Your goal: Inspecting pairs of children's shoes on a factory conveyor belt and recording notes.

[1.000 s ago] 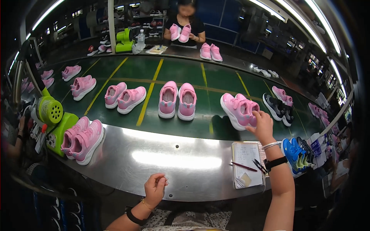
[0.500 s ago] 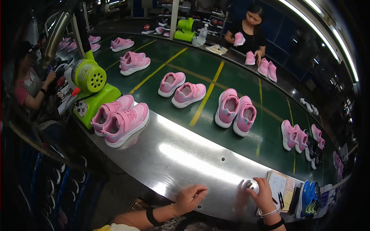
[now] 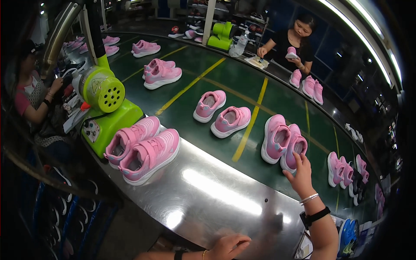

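My right hand (image 3: 300, 174) reaches over the belt to the nearer pair of pink sneakers. Its fingers are at the heel collar of the right-hand sneaker (image 3: 296, 142), and its thumb presses the back of the heel. That shoe still rests on the belt, close beside its mate (image 3: 275, 139). At the lower edge, my left hand (image 3: 229, 248) hovers by the steel table's near side. Nothing is in it, and its loosely bent fingers stand apart from the thumb.
Another pink pair (image 3: 149, 156) stands on the steel ledge (image 3: 203, 190) beside a green blower machine (image 3: 104, 99). The green belt (image 3: 186, 104) carries several more sneakers. A notebook (image 3: 304, 247) and blue shoes (image 3: 348, 236) lie right. A co-worker (image 3: 294, 47) holds a pink shoe opposite.
My right hand has moved forward from above the steel ledge to the sneaker's heel. My left hand sits lower in view. The co-worker's one hand has shifted to the papers.
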Demonstrator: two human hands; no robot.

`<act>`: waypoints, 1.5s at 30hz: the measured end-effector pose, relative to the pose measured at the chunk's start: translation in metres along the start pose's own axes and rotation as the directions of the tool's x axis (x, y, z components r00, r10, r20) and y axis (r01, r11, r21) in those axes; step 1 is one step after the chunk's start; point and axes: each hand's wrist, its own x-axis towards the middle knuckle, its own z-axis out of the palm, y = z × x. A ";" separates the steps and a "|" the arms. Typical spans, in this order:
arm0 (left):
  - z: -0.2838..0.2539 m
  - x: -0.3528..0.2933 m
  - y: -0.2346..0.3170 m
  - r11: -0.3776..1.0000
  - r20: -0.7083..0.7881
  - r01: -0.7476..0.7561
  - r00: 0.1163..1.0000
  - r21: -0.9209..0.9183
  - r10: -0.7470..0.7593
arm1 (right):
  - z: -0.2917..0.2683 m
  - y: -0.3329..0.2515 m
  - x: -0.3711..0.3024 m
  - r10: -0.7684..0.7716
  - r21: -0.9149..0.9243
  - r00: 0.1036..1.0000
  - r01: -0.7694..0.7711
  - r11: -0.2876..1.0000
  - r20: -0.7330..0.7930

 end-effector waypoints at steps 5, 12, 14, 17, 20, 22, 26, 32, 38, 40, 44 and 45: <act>-0.008 0.006 0.004 1.000 0.049 0.015 0.999 -0.014 -0.014 | 0.017 -0.012 0.053 0.137 -0.164 0.977 -0.110 0.980 0.166; -0.012 0.011 0.003 0.995 0.065 0.012 0.998 -0.097 -0.006 | 0.023 0.003 0.077 0.226 -0.142 0.897 -0.185 0.972 0.380; -0.013 0.010 0.003 0.992 0.093 0.064 0.994 -0.106 -0.054 | 0.025 0.009 0.073 0.176 -0.138 0.918 -0.135 0.981 0.354; -0.014 0.010 0.003 0.991 0.110 0.075 0.992 -0.111 -0.063 | 0.027 0.016 0.065 0.124 -0.179 0.944 -0.071 0.981 0.306; -0.016 0.010 0.003 0.982 0.120 0.130 0.986 -0.140 -0.113 | 0.027 0.019 0.062 0.082 -0.189 0.947 -0.023 0.982 0.311; -0.020 0.011 0.003 0.985 0.107 0.121 0.988 -0.125 -0.108 | 0.025 0.018 0.058 0.047 -0.172 0.945 0.010 0.985 0.325; -0.022 0.015 0.004 0.999 0.077 0.039 0.996 -0.035 -0.037 | 0.010 0.015 0.034 -0.009 -0.111 0.932 0.052 0.992 0.363; -0.022 0.010 -0.001 0.996 0.046 0.036 0.998 -0.083 -0.032 | -0.036 -0.001 -0.038 -0.111 0.017 0.923 0.113 0.993 0.368; -0.015 0.003 -0.006 0.977 0.031 0.152 0.988 -0.149 -0.149 | -0.066 -0.040 -0.116 -0.153 0.068 0.888 0.137 0.988 0.433; -0.014 0.005 -0.006 0.983 -0.006 0.117 0.993 -0.145 -0.119 | -0.074 -0.060 -0.142 -0.198 0.025 0.840 0.215 0.976 0.504; -0.020 0.013 -0.002 0.999 -0.007 0.005 1.000 -0.050 -0.005 | -0.091 -0.090 -0.171 -0.163 0.120 0.823 0.116 0.986 0.545; -0.022 0.014 -0.001 0.999 0.004 -0.043 0.999 -0.014 0.043 | -0.093 -0.095 -0.173 -0.162 0.119 0.824 0.115 0.986 0.544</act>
